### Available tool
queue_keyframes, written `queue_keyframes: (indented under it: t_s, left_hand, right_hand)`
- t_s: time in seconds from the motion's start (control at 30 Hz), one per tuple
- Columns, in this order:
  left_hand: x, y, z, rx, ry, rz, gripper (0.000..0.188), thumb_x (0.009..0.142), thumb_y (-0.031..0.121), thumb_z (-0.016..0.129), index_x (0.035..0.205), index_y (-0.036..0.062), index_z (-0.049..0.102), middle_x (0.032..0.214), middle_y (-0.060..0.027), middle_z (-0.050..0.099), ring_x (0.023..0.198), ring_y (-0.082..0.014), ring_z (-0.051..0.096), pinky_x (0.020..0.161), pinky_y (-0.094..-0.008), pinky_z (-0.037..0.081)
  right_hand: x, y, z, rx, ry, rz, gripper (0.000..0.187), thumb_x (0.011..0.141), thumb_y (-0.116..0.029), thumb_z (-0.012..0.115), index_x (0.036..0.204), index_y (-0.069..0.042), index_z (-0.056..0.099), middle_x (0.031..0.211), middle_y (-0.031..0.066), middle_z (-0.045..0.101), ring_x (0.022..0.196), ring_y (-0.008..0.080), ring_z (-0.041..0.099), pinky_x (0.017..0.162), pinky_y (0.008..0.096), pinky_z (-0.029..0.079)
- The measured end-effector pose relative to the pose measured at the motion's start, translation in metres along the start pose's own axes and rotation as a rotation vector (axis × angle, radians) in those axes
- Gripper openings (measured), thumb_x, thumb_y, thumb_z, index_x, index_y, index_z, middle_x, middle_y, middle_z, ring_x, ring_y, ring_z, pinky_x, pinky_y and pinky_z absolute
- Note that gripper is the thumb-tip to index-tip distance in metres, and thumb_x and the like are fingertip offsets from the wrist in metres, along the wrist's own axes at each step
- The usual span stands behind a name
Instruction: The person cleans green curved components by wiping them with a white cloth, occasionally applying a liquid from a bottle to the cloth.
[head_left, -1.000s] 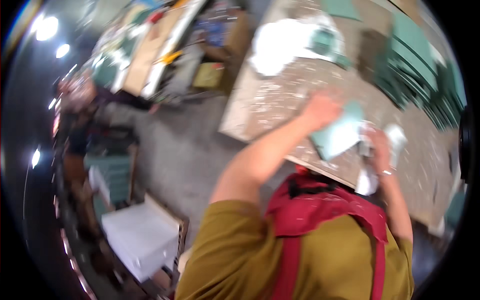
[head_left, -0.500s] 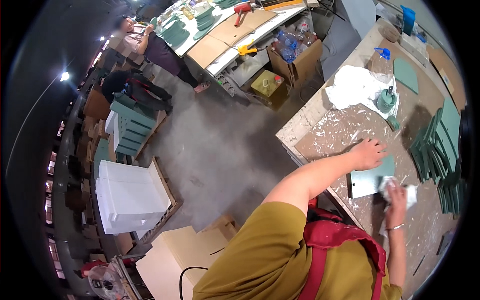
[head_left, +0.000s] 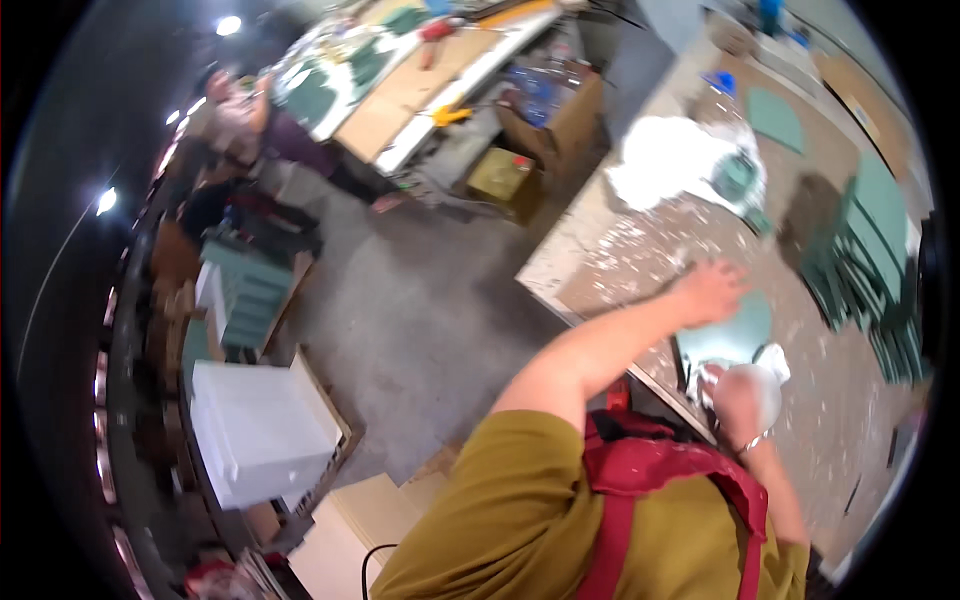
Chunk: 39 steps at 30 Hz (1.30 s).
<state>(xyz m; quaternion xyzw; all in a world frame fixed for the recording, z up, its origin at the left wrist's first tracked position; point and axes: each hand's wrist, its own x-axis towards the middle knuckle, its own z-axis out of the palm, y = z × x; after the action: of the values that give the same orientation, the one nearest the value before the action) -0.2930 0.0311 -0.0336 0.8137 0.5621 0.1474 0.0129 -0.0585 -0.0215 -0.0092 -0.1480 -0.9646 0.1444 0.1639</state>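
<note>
A flat green panel (head_left: 735,332) with a rounded edge lies on the worktable near its front edge. My left hand (head_left: 712,292) rests at the panel's far left side, fingers stretched out, holding nothing. At the near edge of the panel, my right hand (head_left: 738,398) is closed on a crumpled white cloth (head_left: 771,361), which pokes out around the fingers. Both hands are somewhat blurred. Farther back on the table, a small round stack of green pieces (head_left: 735,177) sits on a larger white cloth (head_left: 652,165).
The worktable (head_left: 625,250) is spattered white. Stacked green panels (head_left: 872,235) stand at its right, with another green piece (head_left: 775,118) and a blue-capped clear bottle (head_left: 718,100) at the back. Across the floor are a white block (head_left: 260,420) on a pallet and two people.
My right hand has moved left with the cloth, from the panel's right side to its near edge. The left hand stays on the panel. The whole view has shifted and blurred.
</note>
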Motion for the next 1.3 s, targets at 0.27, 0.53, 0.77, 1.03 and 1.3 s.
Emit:
queue_keyframes:
  t_s: [0.27,0.53,0.77,1.03,1.3]
  left_hand:
    - [-0.004,-0.008,-0.011,-0.055,0.062,0.007,0.045,0.089,0.024,0.054,0.131,0.0109,0.051,0.133,-0.0126,0.052,0.111,-0.033,0.053,0.095,-0.0431,0.044]
    - [-0.004,0.0,-0.016,-0.092,-0.069,-0.076,0.046,0.092,0.028,0.053,0.136,0.016,0.047,0.14,-0.0067,0.044,0.12,-0.0315,0.046,0.099,-0.0453,0.04]
    - [-0.01,-0.051,-0.022,-0.388,0.205,-0.253,0.045,0.093,0.023,0.052,0.132,0.0012,0.047,0.126,-0.0179,0.053,0.115,-0.035,0.049,0.097,-0.0427,0.04]
    - [-0.049,-0.035,-0.059,-0.442,-0.05,-0.382,0.035,0.094,0.021,0.051,0.12,-0.0025,0.054,0.109,-0.021,0.057,0.102,-0.0372,0.054,0.09,-0.0426,0.042]
    - [-0.045,-0.01,-0.051,-0.402,-0.044,-0.378,0.038,0.088,0.018,0.06,0.119,-0.0025,0.054,0.104,-0.0213,0.055,0.097,-0.0391,0.054,0.085,-0.0439,0.043]
  right_hand:
    - [0.015,0.051,-0.053,0.021,0.308,0.333,0.033,0.072,-0.001,0.067,0.105,-0.007,0.065,0.109,0.0145,0.065,0.097,0.0351,0.06,0.087,0.0428,0.047]
    - [0.001,0.062,-0.024,0.013,0.122,0.442,0.044,0.069,-0.007,0.069,0.111,-0.016,0.063,0.117,0.0072,0.063,0.1,0.0312,0.058,0.082,0.039,0.049]
    - [-0.025,0.06,-0.073,-0.026,0.249,0.737,0.051,0.071,0.007,0.048,0.115,-0.013,0.062,0.121,0.013,0.059,0.107,0.0352,0.053,0.093,0.0407,0.044]
    - [-0.038,0.046,-0.094,0.155,0.22,0.809,0.047,0.069,0.005,0.049,0.113,-0.006,0.062,0.112,0.0154,0.062,0.105,0.0348,0.055,0.091,0.0388,0.045]
    - [0.002,0.012,-0.059,0.867,-0.109,1.016,0.055,0.08,-0.006,0.053,0.135,-0.004,0.047,0.113,0.0233,0.062,0.103,0.0342,0.061,0.09,0.037,0.047]
